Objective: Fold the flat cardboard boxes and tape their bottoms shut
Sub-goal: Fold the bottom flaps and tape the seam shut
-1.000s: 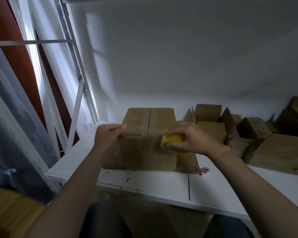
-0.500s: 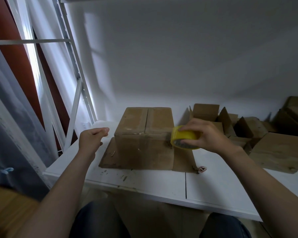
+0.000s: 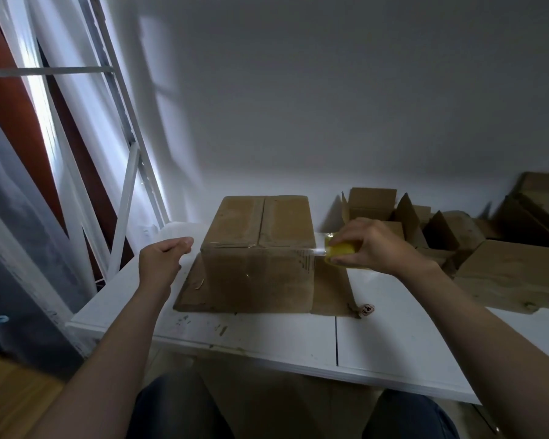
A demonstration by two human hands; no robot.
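At the far left hang a grey curtain [image 3: 19,236] and the white bars of a frame [image 3: 124,198]. The left hand [image 3: 164,258] hovers over the left end of the white table [image 3: 393,343], just beside the box [image 3: 260,248] but apart from it. Its fingers are loosely curled and it holds nothing.

The box stands upright on the table with its flaps closed on top, the seam between them running front to back. It rests on a flat sheet [image 3: 191,293] of cardboard that juts out at both sides. Clear tape [image 3: 317,248] runs along the front top edge and stretches off the right corner, taut in the air, to the yellow roll [image 3: 343,252]. How far the tape reaches along that edge is hard to tell in the dim light.

The right hand [image 3: 376,245] grips the roll from above, fingers curled round it, just right of the box at the height of its top. Below it, by the sheet's front right corner, a small label [image 3: 366,309] lies on the table.

Farther right, against the wall, sits a pile [image 3: 441,229] of smaller boxes, some with flaps open. A broad cardboard piece [image 3: 514,274] lies in front of them.
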